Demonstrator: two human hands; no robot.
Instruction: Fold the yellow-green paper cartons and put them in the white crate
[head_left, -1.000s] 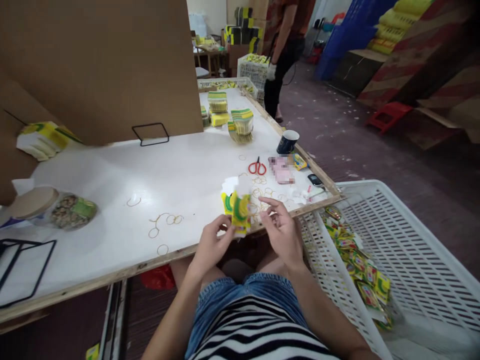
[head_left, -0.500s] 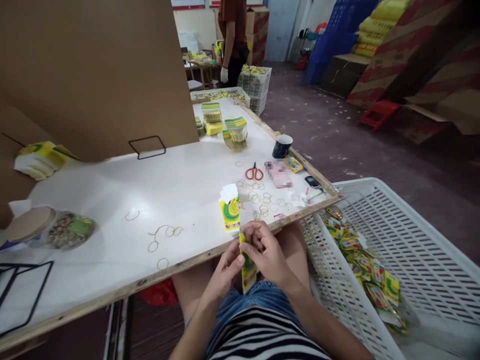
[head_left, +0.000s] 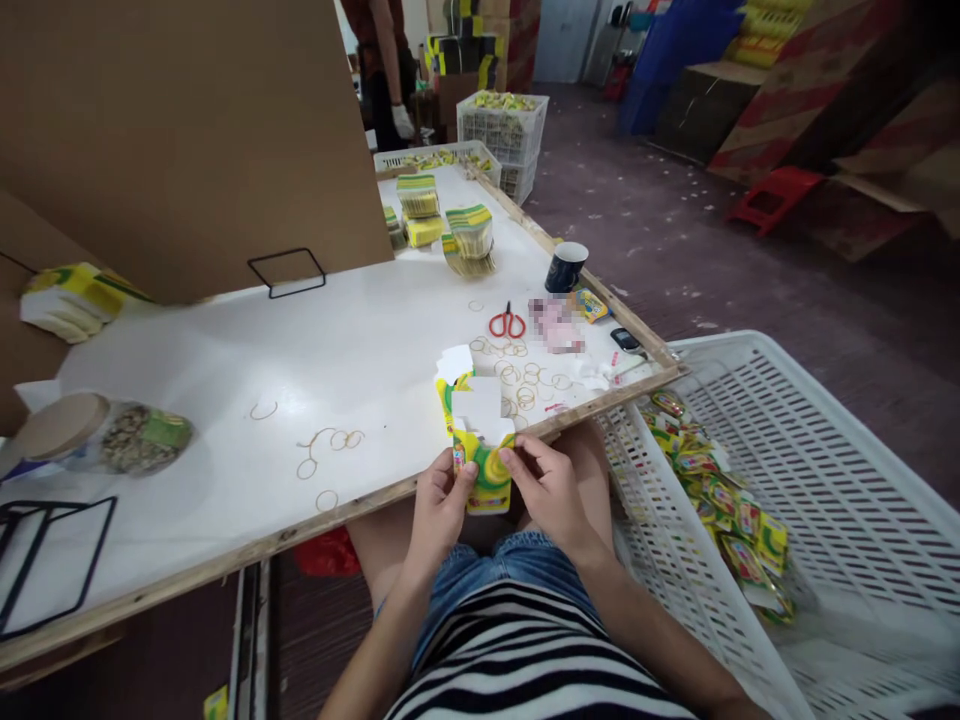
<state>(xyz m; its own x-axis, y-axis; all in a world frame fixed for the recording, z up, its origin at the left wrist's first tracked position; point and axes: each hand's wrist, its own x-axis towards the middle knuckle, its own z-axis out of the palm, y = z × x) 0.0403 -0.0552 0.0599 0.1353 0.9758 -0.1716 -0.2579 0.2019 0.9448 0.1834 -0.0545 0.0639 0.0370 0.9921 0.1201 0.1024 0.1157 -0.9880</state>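
Both my hands hold a small yellow-green carton with white top flaps, just off the near edge of the white table. My left hand pinches its left side and my right hand grips its right side. A second similar carton stands on the table right behind it. Loose rubber bands lie scattered on the tabletop near my right hand.
A white plastic crate with several yellow sachets stands at my right. Red scissors, a dark cup, stacks of cartons, a jar and a large cardboard sheet are on the table. A person stands at the back.
The carton was edge-on and low between my hands; now it is raised and turned face-on with its white flaps up. The person at the back has shifted left in view.
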